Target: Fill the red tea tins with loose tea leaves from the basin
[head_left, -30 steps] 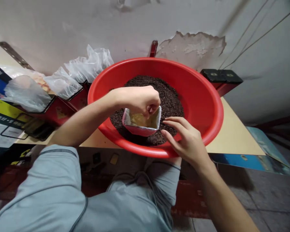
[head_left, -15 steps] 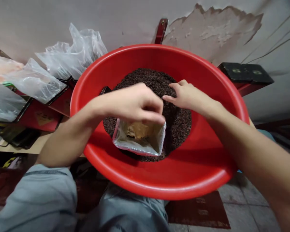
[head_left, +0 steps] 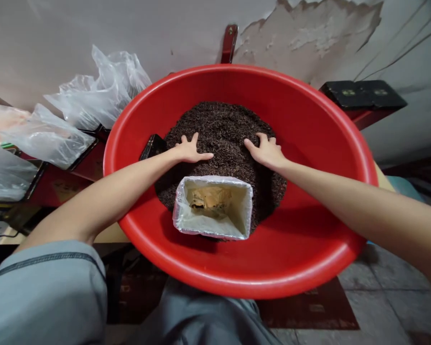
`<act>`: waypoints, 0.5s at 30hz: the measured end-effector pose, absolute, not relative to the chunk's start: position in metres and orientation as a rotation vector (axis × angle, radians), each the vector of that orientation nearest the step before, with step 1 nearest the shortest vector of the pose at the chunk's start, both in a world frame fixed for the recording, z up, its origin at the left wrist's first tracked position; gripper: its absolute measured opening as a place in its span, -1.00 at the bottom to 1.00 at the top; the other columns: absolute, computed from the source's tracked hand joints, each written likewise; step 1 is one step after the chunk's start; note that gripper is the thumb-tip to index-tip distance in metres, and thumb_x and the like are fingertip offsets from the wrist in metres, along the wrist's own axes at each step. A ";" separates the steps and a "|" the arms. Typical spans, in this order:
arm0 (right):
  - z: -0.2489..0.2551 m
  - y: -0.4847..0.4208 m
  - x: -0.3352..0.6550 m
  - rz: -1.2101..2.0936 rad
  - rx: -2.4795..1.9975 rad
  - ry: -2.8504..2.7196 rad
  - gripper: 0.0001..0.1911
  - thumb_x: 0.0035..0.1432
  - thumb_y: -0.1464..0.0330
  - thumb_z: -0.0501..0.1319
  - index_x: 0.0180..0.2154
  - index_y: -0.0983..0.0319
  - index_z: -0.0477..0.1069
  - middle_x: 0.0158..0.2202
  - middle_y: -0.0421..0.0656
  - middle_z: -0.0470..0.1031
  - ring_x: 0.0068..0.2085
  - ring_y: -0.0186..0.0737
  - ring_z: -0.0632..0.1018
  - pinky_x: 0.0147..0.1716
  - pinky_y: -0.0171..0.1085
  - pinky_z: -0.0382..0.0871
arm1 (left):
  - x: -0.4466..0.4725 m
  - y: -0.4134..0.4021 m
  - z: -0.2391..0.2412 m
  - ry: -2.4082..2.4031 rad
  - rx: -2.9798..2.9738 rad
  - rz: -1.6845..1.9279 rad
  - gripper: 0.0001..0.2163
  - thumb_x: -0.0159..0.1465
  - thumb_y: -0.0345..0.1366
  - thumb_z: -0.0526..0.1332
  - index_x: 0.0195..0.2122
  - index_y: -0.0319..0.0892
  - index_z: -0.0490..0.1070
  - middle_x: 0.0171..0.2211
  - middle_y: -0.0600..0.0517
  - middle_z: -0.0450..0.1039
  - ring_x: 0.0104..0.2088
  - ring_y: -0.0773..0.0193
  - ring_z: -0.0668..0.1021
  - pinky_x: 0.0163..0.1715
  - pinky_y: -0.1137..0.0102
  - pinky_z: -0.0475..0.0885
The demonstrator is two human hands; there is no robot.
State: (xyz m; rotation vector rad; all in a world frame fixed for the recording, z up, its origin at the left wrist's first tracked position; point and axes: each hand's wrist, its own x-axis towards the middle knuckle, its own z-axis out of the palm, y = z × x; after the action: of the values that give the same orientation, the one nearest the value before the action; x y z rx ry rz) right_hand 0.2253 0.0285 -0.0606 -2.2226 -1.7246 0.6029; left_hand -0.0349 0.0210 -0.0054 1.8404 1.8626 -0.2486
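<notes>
A big red plastic basin (head_left: 301, 268) holds a heap of dark loose tea leaves (head_left: 222, 124). An open foil pouch (head_left: 213, 207) stands upright at the near side of the heap, mouth up, with some brownish matter inside. My left hand (head_left: 189, 150) lies flat on the leaves just beyond the pouch, fingers spread. My right hand (head_left: 266, 151) lies flat on the leaves to the right of it, fingers apart as well. Neither hand touches the pouch. A small black object (head_left: 153, 146) lies in the basin by my left wrist.
Clear plastic bags (head_left: 100, 96) lie on red tins at the left. A black and red box (head_left: 362, 96) sits behind the basin at the right. A peeling wall stands close behind. My knees in grey cloth (head_left: 46, 297) are below the basin.
My left hand let go of the pouch's rim and moved forward onto the leaves. My right hand spread flat on the heap. The pouch now stands free.
</notes>
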 end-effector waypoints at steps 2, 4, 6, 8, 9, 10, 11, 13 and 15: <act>-0.061 0.028 0.225 0.596 -2.217 -1.717 0.01 0.26 -0.24 0.17 0.48 0.25 0.18 0.44 0.33 0.19 0.41 0.65 0.29 0.35 0.44 0.16 | -0.033 0.018 -0.007 1.865 1.851 -0.235 0.16 0.20 0.23 0.41 0.63 -0.02 -0.28 0.61 -0.36 -0.33 0.51 -0.53 0.14 0.44 -0.12 0.16; -0.061 0.025 0.224 0.611 -2.226 -1.723 0.02 0.23 -0.24 0.22 0.47 0.25 0.18 0.44 0.34 0.19 0.40 0.64 0.30 0.34 0.43 0.18 | -0.031 0.016 -0.008 1.873 1.835 -0.210 0.19 0.14 0.18 0.48 0.62 0.00 -0.22 0.61 -0.35 -0.28 0.49 -0.55 0.17 0.42 -0.12 0.21; -0.060 0.022 0.223 0.626 -2.217 -1.729 -0.01 0.24 -0.23 0.23 0.45 0.24 0.20 0.43 0.33 0.21 0.39 0.58 0.34 0.35 0.40 0.20 | -0.029 0.015 -0.009 1.879 1.796 -0.159 0.18 0.11 0.15 0.51 0.61 0.01 -0.15 0.60 -0.34 -0.24 0.46 -0.53 0.24 0.41 -0.05 0.25; -0.060 0.020 0.222 0.628 -2.171 -1.732 -0.07 0.25 -0.21 0.23 0.42 0.22 0.24 0.40 0.30 0.26 0.36 0.47 0.40 0.35 0.34 0.24 | -0.028 0.016 -0.012 1.892 1.756 -0.097 0.14 0.10 0.12 0.53 0.60 0.03 -0.07 0.59 -0.30 -0.19 0.44 -0.49 0.29 0.40 0.00 0.27; -0.061 0.019 0.222 0.624 -2.144 -1.727 -0.10 0.26 -0.19 0.23 0.41 0.21 0.26 0.39 0.28 0.29 0.35 0.43 0.42 0.36 0.31 0.25 | -0.028 0.016 -0.013 1.901 1.741 -0.064 0.13 0.10 0.12 0.53 0.59 0.04 -0.04 0.58 -0.28 -0.17 0.43 -0.48 0.30 0.41 0.01 0.26; -0.062 0.018 0.222 0.616 -2.120 -1.718 -0.13 0.27 -0.18 0.22 0.39 0.21 0.29 0.37 0.25 0.32 0.34 0.39 0.43 0.36 0.29 0.26 | -0.028 0.017 -0.015 1.907 1.729 -0.033 0.11 0.10 0.12 0.53 0.58 0.05 -0.02 0.57 -0.26 -0.15 0.43 -0.47 0.30 0.42 0.01 0.25; -0.062 0.017 0.222 0.606 -2.099 -1.705 -0.17 0.28 -0.16 0.22 0.37 0.20 0.31 0.35 0.23 0.34 0.33 0.36 0.45 0.36 0.28 0.27 | -0.028 0.017 -0.017 1.912 1.720 -0.002 0.09 0.10 0.12 0.52 0.57 0.05 0.00 0.57 -0.25 -0.13 0.43 -0.46 0.30 0.42 0.01 0.24; -0.063 0.016 0.222 0.602 -2.068 -1.676 -0.21 0.29 -0.15 0.21 0.34 0.20 0.35 0.33 0.21 0.39 0.31 0.33 0.46 0.35 0.27 0.30 | -0.028 0.017 -0.021 1.911 1.700 0.062 0.05 0.13 0.12 0.51 0.56 0.04 0.03 0.55 -0.25 -0.08 0.43 -0.41 0.31 0.43 0.03 0.24; -0.063 0.014 0.220 0.619 -2.043 -1.650 -0.22 0.29 -0.14 0.20 0.33 0.20 0.37 0.31 0.21 0.41 0.30 0.29 0.47 0.33 0.25 0.33 | -0.027 0.017 -0.026 1.900 1.655 0.136 0.02 0.16 0.11 0.50 0.55 0.03 0.05 0.53 -0.26 -0.02 0.42 -0.33 0.35 0.42 0.07 0.26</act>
State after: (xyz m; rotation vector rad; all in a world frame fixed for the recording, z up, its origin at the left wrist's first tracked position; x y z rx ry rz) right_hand 0.2200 0.0140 -0.0629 -2.0433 -1.6501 0.6188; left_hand -0.0274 0.0170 -0.0257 1.6555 1.9004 0.1363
